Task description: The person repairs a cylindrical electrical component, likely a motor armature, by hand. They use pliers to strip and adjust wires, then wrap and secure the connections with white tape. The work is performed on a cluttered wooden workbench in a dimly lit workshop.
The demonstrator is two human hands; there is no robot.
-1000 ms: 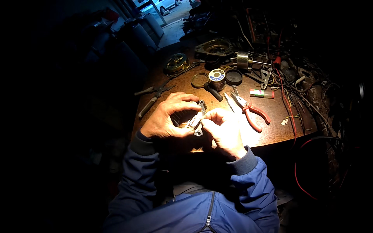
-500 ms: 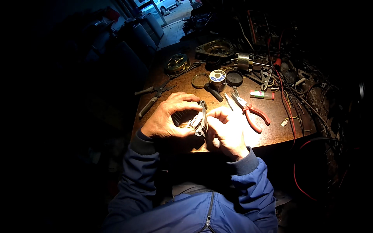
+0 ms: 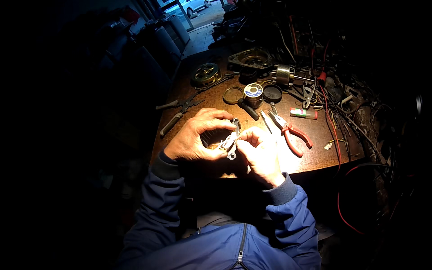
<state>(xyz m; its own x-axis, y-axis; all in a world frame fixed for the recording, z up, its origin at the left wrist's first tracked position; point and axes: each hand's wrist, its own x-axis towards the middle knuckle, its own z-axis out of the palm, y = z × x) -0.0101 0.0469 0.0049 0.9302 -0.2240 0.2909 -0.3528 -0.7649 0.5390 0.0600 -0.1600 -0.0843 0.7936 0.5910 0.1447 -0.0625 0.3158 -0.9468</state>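
One small grey metal part (image 3: 230, 141), with a dark lug showing at its upper end, is held above the near edge of the wooden bench (image 3: 315, 153), between both hands and just in front of the chest. The left hand (image 3: 194, 140) is closed around its left side, thumb below and fingers arched over the top; the right hand (image 3: 260, 153) is pinched shut on its right side with the fingertips. The work is judged to be fine fitting or adjustment of this part: it would best be kept steady in the left grip, low over the lit patch of bench, while only the right fingertips are moved, so that nothing small is dropped into the dark. Counted on the bench: one pair of red-handled pliers (image 3: 288, 132), just right of the hands; one pair of dark-handled pliers (image 3: 177, 114), to the left; one spool of solder wire (image 3: 253, 93); two round lids (image 3: 233, 95) flanking it; one brass-coloured round housing (image 3: 206, 74); one small red-and-green cylinder (image 3: 303, 113). The tangle of wires (image 3: 342, 103) at the right cannot be counted.
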